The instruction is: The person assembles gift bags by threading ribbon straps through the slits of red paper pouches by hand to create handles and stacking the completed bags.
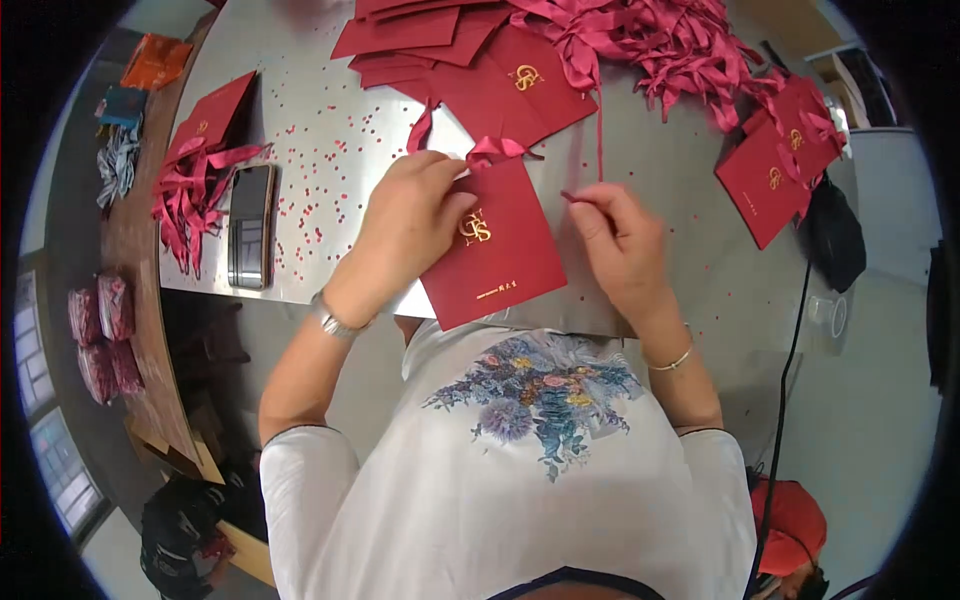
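A red paper gift bag (pixel 515 235) with gold lettering lies flat at the table's near edge, its lower end jutting toward my body. My left hand (pixel 408 210) is closed on the bag's top left corner, thumb across its front. A pink ribbon (pixel 497 149) loops out at the bag's top edge, next to those fingers. To the right of the bag, apart from it, my right hand (pixel 625 240) pinches a short, dark pink ribbon end (pixel 572 196) between thumb and forefinger. Whether that end belongs to the same ribbon cannot be seen.
Stacked red bags (pixel 530 95) and a heap of pink ribbons (pixel 660 50) lie at the far side. More ribboned bags stand at the right (pixel 765 180) and left (pixel 215 110). A phone (pixel 251 225) lies left, near scattered red dots. A black cable (pixel 795 340) hangs at right.
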The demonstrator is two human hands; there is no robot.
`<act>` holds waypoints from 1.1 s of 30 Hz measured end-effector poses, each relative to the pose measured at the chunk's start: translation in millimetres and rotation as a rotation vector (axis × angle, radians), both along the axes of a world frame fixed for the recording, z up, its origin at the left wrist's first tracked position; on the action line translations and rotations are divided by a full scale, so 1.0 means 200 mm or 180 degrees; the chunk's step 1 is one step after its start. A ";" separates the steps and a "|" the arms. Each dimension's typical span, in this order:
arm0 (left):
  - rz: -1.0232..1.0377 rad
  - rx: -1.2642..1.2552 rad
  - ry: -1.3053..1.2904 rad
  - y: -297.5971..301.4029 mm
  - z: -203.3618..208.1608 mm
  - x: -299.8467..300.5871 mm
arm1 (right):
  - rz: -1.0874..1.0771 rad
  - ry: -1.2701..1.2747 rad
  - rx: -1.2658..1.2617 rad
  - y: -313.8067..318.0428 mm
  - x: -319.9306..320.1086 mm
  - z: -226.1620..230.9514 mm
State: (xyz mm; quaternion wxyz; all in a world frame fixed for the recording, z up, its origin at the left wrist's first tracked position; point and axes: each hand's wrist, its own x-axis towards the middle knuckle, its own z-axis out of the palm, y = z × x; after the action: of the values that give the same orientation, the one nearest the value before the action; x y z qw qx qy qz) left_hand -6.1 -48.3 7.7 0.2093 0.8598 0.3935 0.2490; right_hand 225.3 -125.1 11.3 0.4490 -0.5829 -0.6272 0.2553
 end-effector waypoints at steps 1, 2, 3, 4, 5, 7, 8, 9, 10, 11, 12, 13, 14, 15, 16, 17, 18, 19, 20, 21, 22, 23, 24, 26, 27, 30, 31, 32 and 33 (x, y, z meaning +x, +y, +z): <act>0.0113 -0.0283 0.0405 0.01 -0.01 0.04 | 0.0059 0.0106 -0.0030 0.00 -0.04 -0.02; 0.0134 -0.0298 0.0400 0.01 -0.02 0.06 | 0.0058 0.0108 -0.0012 0.00 -0.06 -0.04; 0.0183 -0.0347 0.0514 0.02 -0.02 0.07 | 0.0114 -0.0109 0.0089 0.01 -0.08 -0.06; 0.0238 -0.0370 0.0630 0.02 -0.02 0.08 | 0.0167 -0.0326 0.0186 0.01 -0.10 -0.08; 0.0229 -0.0421 0.0627 0.02 -0.02 0.09 | 0.0138 -0.0304 0.0008 0.02 -0.12 -0.09; 0.0315 -0.1059 0.0194 0.01 -0.02 0.08 | 0.0172 -0.0462 0.0077 0.03 -0.15 -0.12; 0.0374 -0.1068 0.0223 0.00 -0.02 0.07 | 0.0210 -0.0620 0.0167 0.03 -0.16 -0.12; 0.0314 -0.1353 0.0097 0.00 -0.02 0.07 | 0.0221 -0.0621 0.0138 0.04 -0.17 -0.13; 0.0233 -0.1560 -0.0087 -0.01 -0.02 0.06 | 0.0234 -0.0797 0.0146 0.04 -0.18 -0.13; 0.0260 -0.1663 -0.0042 -0.01 -0.02 0.06 | 0.0250 -0.0976 0.0158 0.05 -0.19 -0.13; 0.0266 -0.1712 -0.0146 -0.02 -0.03 0.06 | 0.0263 -0.0984 0.0138 0.05 -0.19 -0.12; 0.0271 -0.1754 -0.0250 -0.02 -0.03 0.06 | 0.0261 -0.1022 0.0093 0.05 -0.20 -0.11; 0.0280 -0.1763 -0.0259 -0.02 -0.04 0.06 | 0.0259 -0.1059 0.0055 0.06 -0.20 -0.11; 0.0288 -0.1861 -0.0364 -0.02 -0.04 0.06 | 0.0268 -0.1067 0.0052 0.07 -0.20 -0.10; 0.0282 -0.1995 -0.0454 -0.03 -0.04 0.06 | 0.0271 -0.1018 -0.0119 0.07 -0.21 -0.08; 0.0299 -0.1949 -0.0483 -0.04 -0.03 0.06 | 0.0276 -0.0970 -0.0284 0.08 -0.21 -0.07; 0.0310 -0.1898 -0.0450 -0.05 -0.02 0.06 | 0.0284 -0.0980 -0.0276 0.09 -0.21 -0.06; 0.0315 -0.1807 -0.0438 -0.06 -0.01 0.07 | 0.0255 -0.0903 -0.0539 0.09 -0.21 -0.04; 0.0319 -0.1850 -0.0418 -0.08 0.00 0.08 | 0.0213 -0.0852 -0.0858 0.09 -0.22 -0.02; 0.0384 -0.1479 -0.0324 -0.10 0.01 0.09 | 0.0225 -0.0825 -0.0802 0.09 -0.22 -0.01; 0.0458 -0.1120 -0.0216 -0.12 0.02 0.10 | 0.0222 -0.1031 -0.0790 0.09 -0.23 0.01; 0.0439 -0.0744 -0.0059 -0.14 0.02 0.11 | 0.0219 -0.1236 -0.0768 0.09 -0.24 0.02; 0.0443 -0.0730 -0.0059 -0.15 0.02 0.12 | 0.0220 -0.1235 -0.0753 0.08 -0.25 0.03; 0.0399 -0.0462 0.0143 -0.16 0.02 0.13 | 0.0372 -0.2041 -0.0207 0.07 -0.26 0.03; 0.0393 -0.0546 -0.0102 -0.15 0.01 0.13 | 0.0357 -0.2098 -0.0364 0.07 -0.26 0.03; 0.0351 -0.1483 -0.0372 -0.14 0.00 0.10 | 0.0502 -0.2054 -0.0071 0.09 -0.27 0.01; 0.0356 -0.1460 -0.0381 -0.13 0.01 0.09 | 0.0525 -0.1937 -0.0108 0.09 -0.26 0.00; 0.0336 -0.1788 -0.0597 -0.11 0.01 0.07 | 0.0570 -0.1844 -0.0225 0.09 -0.25 0.00; 0.0320 -0.2218 -0.0739 -0.10 0.01 0.06 | 0.0547 -0.1822 -0.0124 0.09 -0.24 -0.01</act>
State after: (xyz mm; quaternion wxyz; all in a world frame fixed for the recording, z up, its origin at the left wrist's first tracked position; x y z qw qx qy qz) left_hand 5.9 -69.0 10.5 0.5203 0.6826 0.4701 0.2059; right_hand 177.1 -107.6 10.0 0.2194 -0.5845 -0.7704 0.1295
